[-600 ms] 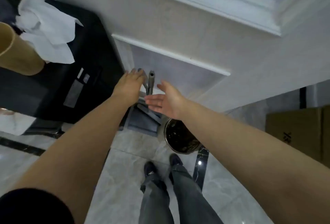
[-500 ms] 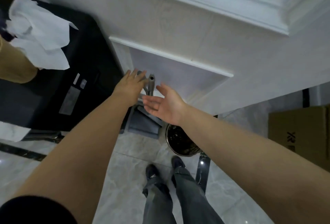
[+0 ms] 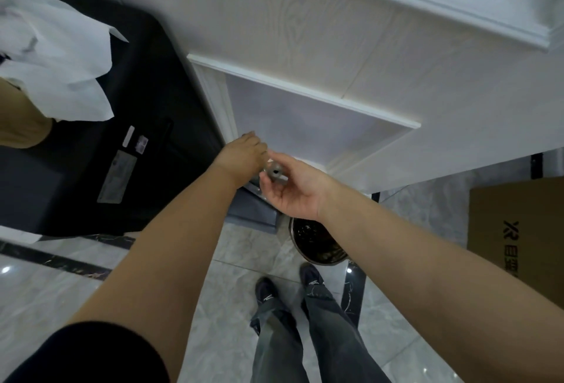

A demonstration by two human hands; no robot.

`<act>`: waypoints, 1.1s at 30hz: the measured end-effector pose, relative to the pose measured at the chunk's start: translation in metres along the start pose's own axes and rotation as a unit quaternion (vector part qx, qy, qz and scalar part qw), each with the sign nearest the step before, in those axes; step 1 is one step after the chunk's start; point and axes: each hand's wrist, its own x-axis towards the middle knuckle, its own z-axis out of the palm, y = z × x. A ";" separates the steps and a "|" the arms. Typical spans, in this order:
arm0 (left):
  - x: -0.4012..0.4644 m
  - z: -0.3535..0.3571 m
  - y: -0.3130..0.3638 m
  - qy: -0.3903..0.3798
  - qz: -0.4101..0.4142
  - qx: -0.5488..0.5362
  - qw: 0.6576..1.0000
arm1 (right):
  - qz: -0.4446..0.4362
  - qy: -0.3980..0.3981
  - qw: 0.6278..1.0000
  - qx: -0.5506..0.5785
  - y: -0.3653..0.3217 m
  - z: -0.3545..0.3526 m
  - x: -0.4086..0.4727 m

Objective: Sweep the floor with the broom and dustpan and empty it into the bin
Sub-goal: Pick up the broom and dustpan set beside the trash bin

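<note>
A: What has changed in the last half second?

B: The right hand (image 3: pixel 293 189), which was held open beside the two grey handle tops, has been closed around one of them; the round handle end (image 3: pixel 275 174) with its small hole is now seen between thumb and curled fingers. The left hand (image 3: pixel 242 155) has been brought down over the other handle, just left of the first. Its fingers are hidden under the back of the hand, so it cannot be told whether anything is clamped there

A: Where are the broom and dustpan?

B: They are stood together against the white panelled wall (image 3: pixel 305 47), at the far end of the floor. The grey dustpan (image 3: pixel 253 210) is seen below the hands, just left of the round bin (image 3: pixel 317 242) with its dark liner. Which handle belongs to the broom cannot be told

A: What does that mean for the task?

B: It is judged that pick-up is under way and no sweeping has been started. The marble floor (image 3: pixel 61 291) near the feet has yet to be swept, and the bin is close by for emptying

A: Any risk?

B: The black suitcase (image 3: pixel 91 138) on the left might be knocked as the handles are lifted
</note>
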 end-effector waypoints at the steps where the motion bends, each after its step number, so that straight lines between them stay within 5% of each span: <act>1: 0.000 0.001 0.003 -0.008 0.010 0.020 1.000 | 0.030 0.002 1.000 -0.001 0.001 0.001 -0.003; 6: -0.001 -0.024 0.021 -0.113 0.081 0.147 0.979 | 0.094 0.039 0.994 0.046 0.016 -0.006 -0.005; 12: -0.027 -0.031 0.045 -0.193 0.101 0.044 0.975 | 0.160 0.061 0.984 0.041 0.035 -0.034 -0.013; 21: -0.106 -0.008 0.079 -0.111 -0.089 -0.162 0.977 | 0.196 0.086 0.959 -0.186 0.052 -0.034 -0.039; 26: -0.162 0.004 0.105 -0.089 -0.194 -0.206 0.955 | 0.236 0.091 0.900 -0.355 0.078 -0.022 -0.048; 33: -0.260 0.007 0.144 -0.103 -0.367 -0.309 0.871 | 0.289 0.059 0.783 -0.547 0.137 0.014 -0.066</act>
